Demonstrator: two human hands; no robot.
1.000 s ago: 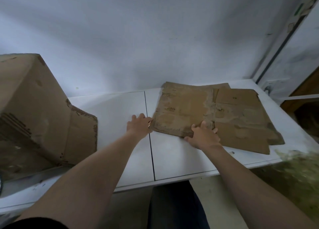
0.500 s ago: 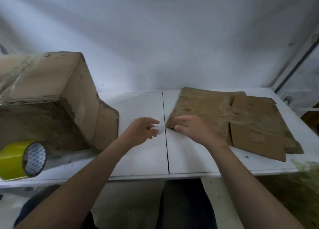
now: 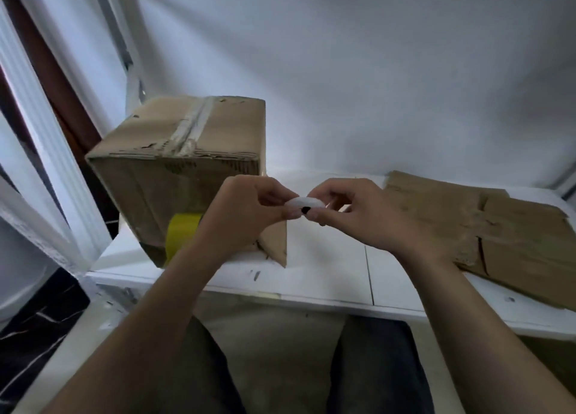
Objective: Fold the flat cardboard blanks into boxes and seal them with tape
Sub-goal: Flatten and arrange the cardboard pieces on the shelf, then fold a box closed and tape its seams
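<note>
My left hand and my right hand meet above the white table, both pinching a small white object between their fingertips; what it is cannot be told. A folded cardboard box with tape along its top seam stands at the table's left end. A yellow tape roll leans against the box's front, partly hidden by my left forearm. Flat cardboard blanks lie stacked on the right of the table.
A white wall rises behind the table. White frame posts stand at the left, with a dark marbled surface below them. My legs in dark trousers are under the table's front edge.
Both hands have come off the flat blanks and met at the middle, pinching a small white object. The view has swung left, bringing the whole taped box and the tape roll in.
</note>
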